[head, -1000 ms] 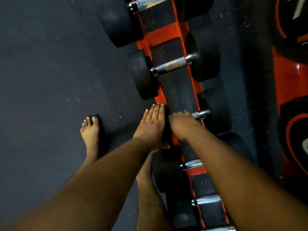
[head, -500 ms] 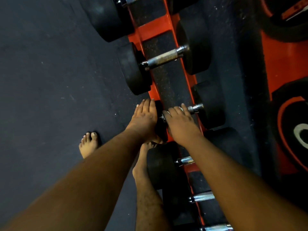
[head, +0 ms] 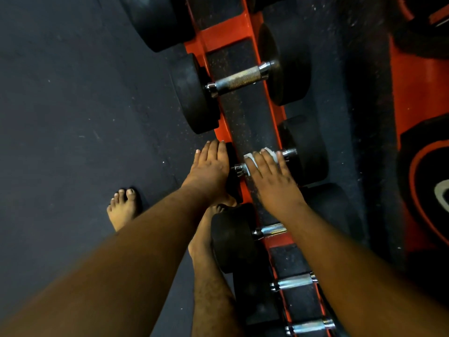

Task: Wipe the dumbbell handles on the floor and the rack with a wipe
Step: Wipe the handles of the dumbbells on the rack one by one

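A low orange rack [head: 220, 32] holds a row of black dumbbells with chrome handles. My right hand [head: 272, 178] lies over the handle of the middle dumbbell [head: 308, 152], pressing a white wipe [head: 269, 153] against it with fingers almost straight; the wipe peeks out past my fingertips. My left hand [head: 210, 167] rests flat with straight fingers on that dumbbell's left weight head. Most of the handle is hidden under my right hand, only its chrome ends show.
A larger dumbbell with a knurled handle [head: 239, 77] sits farther up the rack. Nearer ones [head: 269, 231] [head: 295, 280] lie toward me. My bare feet [head: 122, 207] stand on the dark rubber floor left of the rack. Orange and black weight plates [head: 427, 186] lie at right.
My right hand has flattened on the handle and the white wipe now shows beyond its fingertips. The left hand stays on the weight head. The view has shifted slightly.
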Motion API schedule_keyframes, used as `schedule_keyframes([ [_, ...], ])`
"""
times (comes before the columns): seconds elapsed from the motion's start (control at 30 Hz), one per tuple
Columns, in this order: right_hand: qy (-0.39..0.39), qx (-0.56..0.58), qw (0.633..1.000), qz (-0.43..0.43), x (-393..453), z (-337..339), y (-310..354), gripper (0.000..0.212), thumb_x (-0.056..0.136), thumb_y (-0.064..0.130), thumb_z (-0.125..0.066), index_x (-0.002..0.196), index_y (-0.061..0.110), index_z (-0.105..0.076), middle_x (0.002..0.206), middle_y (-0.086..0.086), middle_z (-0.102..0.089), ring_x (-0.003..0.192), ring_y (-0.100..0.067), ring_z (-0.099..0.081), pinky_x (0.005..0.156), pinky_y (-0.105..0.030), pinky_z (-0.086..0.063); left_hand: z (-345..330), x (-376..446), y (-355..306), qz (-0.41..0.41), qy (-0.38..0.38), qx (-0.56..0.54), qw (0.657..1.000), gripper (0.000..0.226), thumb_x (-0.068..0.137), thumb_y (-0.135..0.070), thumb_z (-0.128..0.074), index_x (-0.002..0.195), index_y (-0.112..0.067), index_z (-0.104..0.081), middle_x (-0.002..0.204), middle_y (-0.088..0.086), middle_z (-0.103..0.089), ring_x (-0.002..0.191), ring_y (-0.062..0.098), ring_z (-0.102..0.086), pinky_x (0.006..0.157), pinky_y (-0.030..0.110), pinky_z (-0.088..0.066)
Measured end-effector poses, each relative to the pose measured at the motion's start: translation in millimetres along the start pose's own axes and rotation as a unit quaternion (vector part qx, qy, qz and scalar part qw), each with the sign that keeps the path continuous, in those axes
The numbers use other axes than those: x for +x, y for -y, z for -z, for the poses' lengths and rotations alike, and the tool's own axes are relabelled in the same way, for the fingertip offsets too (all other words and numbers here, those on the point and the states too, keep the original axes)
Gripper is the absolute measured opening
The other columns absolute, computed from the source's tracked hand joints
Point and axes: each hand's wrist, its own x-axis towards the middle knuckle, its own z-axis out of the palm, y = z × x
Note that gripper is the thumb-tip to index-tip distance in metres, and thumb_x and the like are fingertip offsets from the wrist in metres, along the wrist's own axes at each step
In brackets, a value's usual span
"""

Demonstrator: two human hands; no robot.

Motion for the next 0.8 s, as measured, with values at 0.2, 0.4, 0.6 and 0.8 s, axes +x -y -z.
schedule_keyframes([
  [0.2, 0.083, 0.032, 0.996, -0.008, 67, 27, -6, 0.029, 0.096, 0.017, -0.048, 0.123, 0.017, -0.057, 0.123, -0.007, -0.063, 0.117, -0.029, -0.058, 0.104, -0.043, -0.039, 1, -1, 2, -0.002, 0.005, 0.005, 1.000, 0.157, 0.054, -0.052, -0.097, 0.159, -0.005, 0.010, 0.169, 0.018, 0.003, 0.156, 0.033, 0.009, 0.126, 0.049, 0.003],
  [0.4, -0.011, 0.011, 0.995, -0.095, 9, 0, -5, 0.060, 0.086, 0.005, -0.048, 0.146, 0.007, -0.037, 0.142, -0.018, -0.043, 0.143, -0.037, -0.033, 0.125, -0.051, -0.013, 2, -1, 0, 0.000, 0.007, 0.000, 1.000, 0.155, 0.055, -0.048, -0.097, 0.159, -0.007, 0.010, 0.168, 0.016, 0.004, 0.156, 0.033, 0.009, 0.127, 0.051, 0.003],
  [0.6, 0.092, 0.037, 0.995, -0.025, 71, 34, 2, 0.030, 0.094, 0.012, -0.049, 0.123, 0.013, -0.058, 0.122, -0.010, -0.063, 0.116, -0.031, -0.058, 0.103, -0.042, -0.041, 4, 0, 0, 0.001, 0.013, 0.010, 1.000, 0.156, 0.055, -0.052, -0.096, 0.159, -0.005, 0.011, 0.168, 0.017, 0.005, 0.156, 0.033, 0.010, 0.127, 0.052, 0.002],
  [0.8, 0.004, 0.078, 0.997, 0.017, 20, 10, 31, 0.067, 0.095, 0.011, -0.048, 0.157, 0.007, -0.023, 0.160, -0.015, -0.029, 0.152, -0.031, -0.020, 0.126, -0.042, 0.001, 5, -2, -1, 0.005, 0.013, 0.005, 1.000, 0.153, 0.057, -0.049, -0.096, 0.159, -0.006, 0.010, 0.169, 0.016, 0.005, 0.156, 0.032, 0.009, 0.127, 0.050, 0.003],
])
